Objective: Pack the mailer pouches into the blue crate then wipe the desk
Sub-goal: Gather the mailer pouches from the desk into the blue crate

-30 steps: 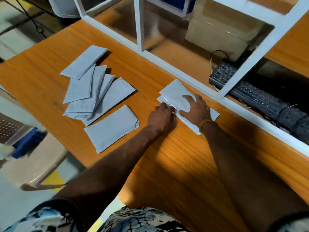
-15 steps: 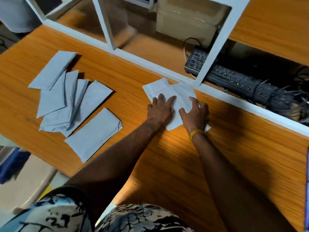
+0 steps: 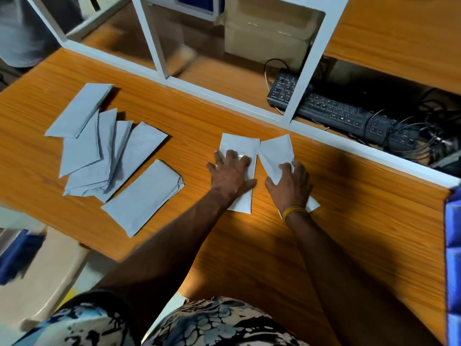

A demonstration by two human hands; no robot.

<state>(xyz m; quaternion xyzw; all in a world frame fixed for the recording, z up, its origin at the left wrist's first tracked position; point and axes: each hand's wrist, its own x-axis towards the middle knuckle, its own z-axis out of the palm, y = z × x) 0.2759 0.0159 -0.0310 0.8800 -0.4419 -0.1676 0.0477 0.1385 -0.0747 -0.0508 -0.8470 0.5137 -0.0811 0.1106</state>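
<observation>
A wooden desk [image 3: 249, 258] with an orange grain fills most of the view, lit brightly near its middle and shadowed to the right. Along its far edge runs a white frame [image 3: 159, 46] with glass panes. Behind the glass, on another wooden surface, lie a black keyboard [image 3: 331, 111], tangled cables [image 3: 429, 136] to the right, and a cardboard box [image 3: 267, 41] farther back. At near left, below the desk edge, stands a beige plastic chair [image 3: 50, 275] on a pale floor [image 3: 15, 78].

Both arms stretched fwd, mid-frame; my left hand [image 3: 230, 174] flat, fingers spread; right hand [image 3: 290, 186] flat beside it, fingers slightly bent.
</observation>
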